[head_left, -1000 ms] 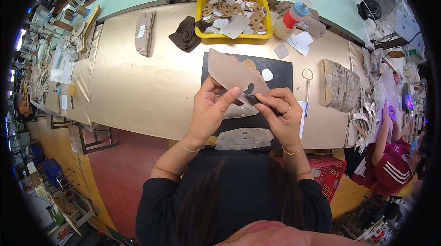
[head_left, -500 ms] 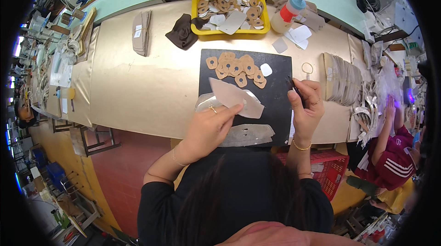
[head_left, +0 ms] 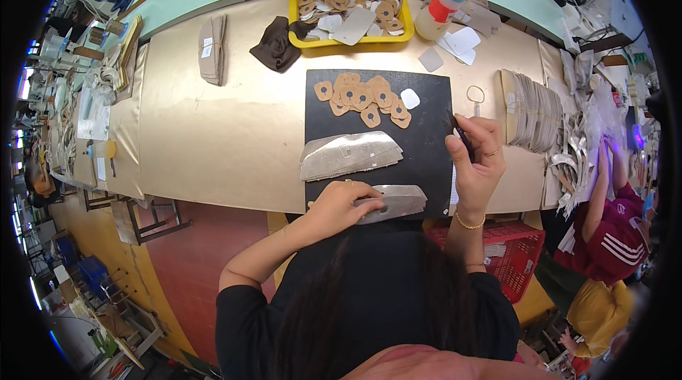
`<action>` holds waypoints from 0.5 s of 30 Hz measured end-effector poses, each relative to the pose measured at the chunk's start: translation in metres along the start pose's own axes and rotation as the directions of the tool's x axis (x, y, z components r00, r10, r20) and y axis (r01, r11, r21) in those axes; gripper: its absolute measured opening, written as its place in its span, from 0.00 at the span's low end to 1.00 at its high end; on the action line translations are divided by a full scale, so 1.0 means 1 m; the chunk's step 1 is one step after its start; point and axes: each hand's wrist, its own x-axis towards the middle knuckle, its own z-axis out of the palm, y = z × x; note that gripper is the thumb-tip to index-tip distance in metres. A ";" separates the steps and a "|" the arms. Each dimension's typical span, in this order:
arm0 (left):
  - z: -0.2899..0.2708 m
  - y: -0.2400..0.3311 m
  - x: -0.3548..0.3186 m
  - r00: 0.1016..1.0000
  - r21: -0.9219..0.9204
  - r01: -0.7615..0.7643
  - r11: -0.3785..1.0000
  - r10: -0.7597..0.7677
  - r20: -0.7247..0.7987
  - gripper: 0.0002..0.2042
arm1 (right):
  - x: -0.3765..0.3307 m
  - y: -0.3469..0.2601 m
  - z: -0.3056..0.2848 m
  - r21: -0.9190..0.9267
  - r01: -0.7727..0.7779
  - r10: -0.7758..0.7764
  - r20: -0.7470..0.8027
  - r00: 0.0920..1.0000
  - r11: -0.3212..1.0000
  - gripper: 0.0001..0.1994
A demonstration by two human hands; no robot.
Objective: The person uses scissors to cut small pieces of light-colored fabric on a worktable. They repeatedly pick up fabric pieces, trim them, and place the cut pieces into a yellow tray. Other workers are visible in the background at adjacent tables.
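Mat (head_left: 426, 145) lies under my left hand (head_left: 347, 202), whose fingers rest on the near stack (head_left: 406, 200); I can't tell if they pinch a piece. Apart from it, my right hand (head_left: 477, 156) is closed around a dark tool (head_left: 463, 138). Just beyond my left hand is the far stack (head_left: 352, 156), then tan pieces (head_left: 373, 96) and 1 white piece (head_left: 410, 99). Well beyond my 2 hands stands a yellow tray (head_left: 387, 40).

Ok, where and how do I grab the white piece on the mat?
I'd probably pinch the white piece by its right edge, from the right: it lies flat, brown pieces crowd its left, and bare black mat borders its right.
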 end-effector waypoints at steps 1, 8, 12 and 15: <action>0.004 -0.007 0.001 0.991 0.035 0.123 0.992 -0.124 0.051 0.10 | 0.000 0.000 0.001 0.004 -0.006 0.006 0.007 1.000 1.000 0.15; -0.008 -0.031 -0.001 0.932 0.428 0.147 0.892 0.020 -0.362 0.16 | 0.002 0.025 0.019 -0.331 -0.121 0.228 0.306 0.924 0.936 0.17; -0.007 -0.032 0.001 0.941 0.442 0.135 0.887 0.025 -0.339 0.16 | -0.011 0.054 0.044 -0.567 0.004 0.285 0.420 0.861 0.824 0.18; -0.001 -0.036 0.000 0.913 0.440 0.181 0.879 0.016 -0.408 0.14 | -0.022 0.065 0.051 -0.557 -0.025 0.299 0.407 0.863 0.830 0.15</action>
